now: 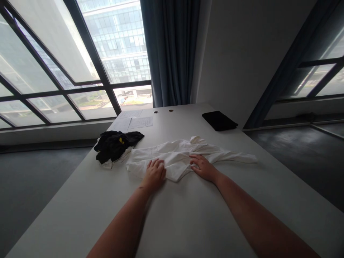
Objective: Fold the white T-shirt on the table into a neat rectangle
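Observation:
A white shirt (pixel 176 157) lies spread and wrinkled across the table, its collar end bunched on the far side and one sleeve stretched out to the right. My left hand (pixel 155 175) rests on the near left part of the cloth, fingers extended and slightly bent. On the near edge further right, my right hand (pixel 202 167) lies with its fingers spread over the fabric. Neither hand visibly grips the cloth. Left of the shirt, close to its hem, sits a crumpled black garment (pixel 114 145) with a yellow spot, over some pale cloth.
The white table (pixel 172 222) runs toward a blue curtain (pixel 172 53) and windows. Sheets of paper (pixel 140 122) lie at its far left. A folded black cloth (pixel 219 120) is at the far right edge. Two round holes show near the far end.

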Motion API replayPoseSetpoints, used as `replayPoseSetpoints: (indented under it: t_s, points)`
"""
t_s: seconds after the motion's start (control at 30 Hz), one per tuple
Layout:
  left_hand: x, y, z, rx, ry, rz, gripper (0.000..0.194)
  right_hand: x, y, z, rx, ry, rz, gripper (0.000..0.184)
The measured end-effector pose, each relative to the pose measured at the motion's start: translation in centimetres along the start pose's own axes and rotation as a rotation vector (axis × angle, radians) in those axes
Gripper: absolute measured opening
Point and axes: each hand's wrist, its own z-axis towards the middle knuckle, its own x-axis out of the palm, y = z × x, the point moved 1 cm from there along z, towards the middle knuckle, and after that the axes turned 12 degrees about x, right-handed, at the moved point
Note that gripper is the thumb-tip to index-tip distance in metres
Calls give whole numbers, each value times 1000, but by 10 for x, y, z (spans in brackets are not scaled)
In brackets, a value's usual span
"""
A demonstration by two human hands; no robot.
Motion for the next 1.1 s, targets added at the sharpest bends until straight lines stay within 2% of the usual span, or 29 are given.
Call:
replayPoseSetpoints:
  t_s: [0.13,0.23,0.33,0.4,0.5,0.6,0.7,0.8,0.9,0.97,1.1]
  points:
    - [4,-36,5,136,156,-71,30,-3,1,0,-1,-32,127,8]
    - [0,-52,7,182,244,-67,30,-12,-3,-2,39,-2,248,5]
    - [-8,-62,8,223,282,-49,31,-24,-16,-6,129,84,394,10]
    - [-13,-65,7,229,253,-44,34,-31,-27,-8,198,123,486,15]
    - [-16,-56,7,153,118,-29,34,-38,-38,-10,279,69,556,24]
    - [-12,-26,4,-27,22,47,35,-43,-36,-13,316,33,460,31]
    - [-2,10,-2,-229,58,102,44,-47,-23,-15,321,83,261,43]
    - [9,33,-7,-321,157,85,55,-51,-9,-21,411,185,77,41]
    - [15,33,-7,-329,176,88,54,-54,-2,-30,506,279,0,39]
    - [17,26,-5,-327,154,101,49,-56,1,-37,491,310,10,40]
    - [18,11,-1,-260,103,91,30,-59,0,-50,437,263,32,43]
